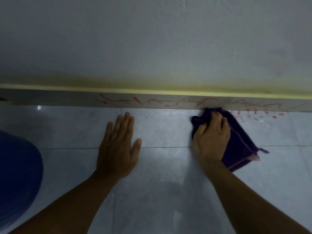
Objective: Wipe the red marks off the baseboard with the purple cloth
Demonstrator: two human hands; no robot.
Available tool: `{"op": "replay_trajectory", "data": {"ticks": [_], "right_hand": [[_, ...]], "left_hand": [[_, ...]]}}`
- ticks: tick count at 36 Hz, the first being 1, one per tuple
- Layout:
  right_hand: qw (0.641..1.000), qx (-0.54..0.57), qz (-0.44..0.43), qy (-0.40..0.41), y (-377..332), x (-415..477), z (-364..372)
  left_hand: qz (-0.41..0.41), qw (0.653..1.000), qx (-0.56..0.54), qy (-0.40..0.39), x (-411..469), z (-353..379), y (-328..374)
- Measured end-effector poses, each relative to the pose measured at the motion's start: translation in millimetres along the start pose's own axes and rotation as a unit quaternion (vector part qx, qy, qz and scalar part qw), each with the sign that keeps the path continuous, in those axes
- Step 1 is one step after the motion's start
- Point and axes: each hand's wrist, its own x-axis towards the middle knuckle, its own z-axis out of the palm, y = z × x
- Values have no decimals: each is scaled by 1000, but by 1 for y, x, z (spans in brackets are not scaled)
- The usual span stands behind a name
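Observation:
A grey baseboard (67, 97) runs across the view where the wall meets the tiled floor. Red marks (152, 101) streak its face from the middle to the right. My right hand (211, 135) grips the purple cloth (239, 142) and presses its bunched front end against the foot of the baseboard. The rest of the cloth trails back over the floor to the right of my wrist. My left hand (118, 146) lies flat on the tiles, fingers spread, a short way in front of the baseboard and apart from the cloth.
Small red spots (260, 116) dot the floor tiles just right of the cloth, along the baseboard. A blue shape (18, 174) fills the lower left corner. The pale wall (152, 39) rises above a yellowish strip on top of the baseboard.

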Motion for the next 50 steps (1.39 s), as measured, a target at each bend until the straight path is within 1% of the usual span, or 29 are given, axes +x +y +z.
{"op": "replay_trajectory", "data": {"ticks": [2, 4, 6, 8, 10, 13, 15, 17, 20, 22, 25, 29, 31, 33, 35, 37, 40, 43, 45, 47, 50], "right_hand": [[1000, 6, -23, -10, -23, -16, 9], [996, 6, -75, -44, -50, -34, 18], [985, 12, -146, -92, -77, -51, 28], [965, 10, -227, -131, -97, -59, 37], [949, -10, -279, -148, -99, -55, 40], [939, -26, -308, -149, -73, -35, 29], [950, -26, -283, -130, -47, -21, 17], [968, -26, -233, -95, -14, -7, 6], [990, -39, -127, -43, 40, 17, -15], [997, -49, -60, -20, 64, 29, -28], [999, -44, -6, -6, 63, 33, -26], [997, -27, 63, 35, 20, 18, -3], [997, -25, 62, 32, -8, 1, 10], [999, -18, 29, 7, -40, -24, 21], [998, -6, -47, -39, -72, -49, 32], [987, -2, -137, -84, -95, -64, 41], [967, -12, -218, -128, -93, -57, 39], [949, -42, -278, -143, -56, -32, 24], [957, -49, -263, -112, -25, -13, 12], [969, -56, -221, -93, -3, -4, 4], [980, -75, -169, -79, -1, -8, 6]], "left_hand": [[1, 1000, 3, 1, 0, 0, 0], [1, 1000, 7, 1, 0, 0, 0], [2, 1000, 10, 1, 0, 1, -1], [5, 1000, 5, 5, -1, 2, -1], [3, 1000, 1, 7, -1, 2, -2], [2, 1000, 9, 7, -2, 2, -3], [2, 1000, 10, 8, -3, 2, -3], [1, 1000, 7, 10, -3, 1, -2], [-2, 1000, 3, 10, -3, 1, -2], [-1, 1000, 2, 12, -3, 1, -2], [0, 1000, 5, 14, -3, 1, -1], [-1, 1000, 5, 14, -2, 0, 1], [-2, 1000, 5, 16, -2, 0, 2], [-1, 1000, 4, 17, -2, 0, 3], [-4, 1000, 8, 11, -2, 0, 3], [-2, 1000, 13, 7, -2, 0, 2], [1, 1000, 17, 2, -2, 1, 0], [3, 1000, 11, 6, -3, 1, -2], [4, 1000, 1, 7, -3, 2, -2], [1, 1000, -2, 8, -3, 1, -1], [1, 1000, 4, -1, -2, 1, 0]]}}
